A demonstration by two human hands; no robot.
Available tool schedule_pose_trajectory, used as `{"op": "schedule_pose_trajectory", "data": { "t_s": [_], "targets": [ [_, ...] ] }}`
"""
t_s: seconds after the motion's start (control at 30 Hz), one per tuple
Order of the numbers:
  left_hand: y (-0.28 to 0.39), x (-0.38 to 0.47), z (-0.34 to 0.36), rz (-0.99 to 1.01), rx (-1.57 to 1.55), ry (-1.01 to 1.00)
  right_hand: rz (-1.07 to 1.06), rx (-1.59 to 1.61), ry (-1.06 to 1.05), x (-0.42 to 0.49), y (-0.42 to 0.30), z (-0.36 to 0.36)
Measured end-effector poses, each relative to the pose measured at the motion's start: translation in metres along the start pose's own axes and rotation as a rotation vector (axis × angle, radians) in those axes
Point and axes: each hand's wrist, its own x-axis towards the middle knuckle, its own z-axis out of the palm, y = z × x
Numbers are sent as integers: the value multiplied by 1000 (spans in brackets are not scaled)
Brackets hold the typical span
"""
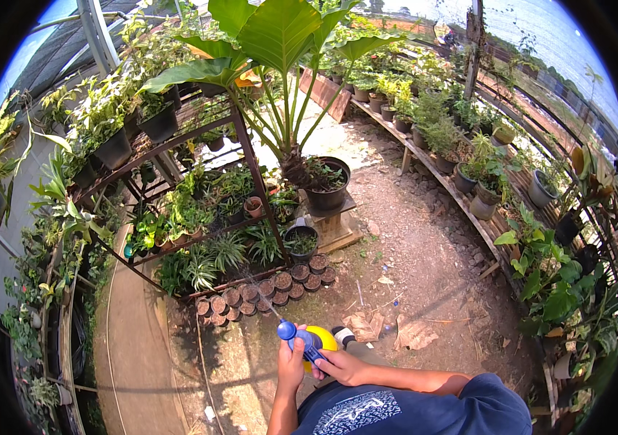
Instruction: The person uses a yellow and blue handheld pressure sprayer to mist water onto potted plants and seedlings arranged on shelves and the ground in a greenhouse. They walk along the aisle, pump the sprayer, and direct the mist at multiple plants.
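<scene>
A hand pressure sprayer with a blue pump head (286,330) and a yellow tank (324,335) is held in front of my body. My left hand (288,363) wraps around the head, thumb on top. My right hand (348,367) grips the blue handle at the rear. A fine jet of water (265,302) leaves the nozzle toward the metal plant rack. Under the jet, small round pots of brown soil (282,281) stand in rows on the ground. Behind them, spider plants (228,253) fill the rack's lowest level.
A metal rack (257,179) with potted plants rises ahead to the left. Beside it, a large-leaved plant in a black pot (328,201) stands on a pedestal (336,228). A long wooden bench (445,185) with pots curves along the right. Dry leaves (416,331) lie on the dirt path.
</scene>
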Motion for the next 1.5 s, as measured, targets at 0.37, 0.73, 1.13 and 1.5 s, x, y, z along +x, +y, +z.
{"op": "schedule_pose_trajectory", "data": {
  "t_s": [0.37,0.73,1.13,1.5],
  "targets": [
    [-1,-1,-4,-1,-4,-9,-9,-9,-8,2,3,2],
    [0,0,-1,-9,-8,-11,5,-3,-4,3,4,0],
    [-4,4,-2,17,7,-7,-9,-32,6,3,-2,-4],
    [-4,6,-2,-4,15,0,2,-48,29,4,2,-4]
  ]
}}
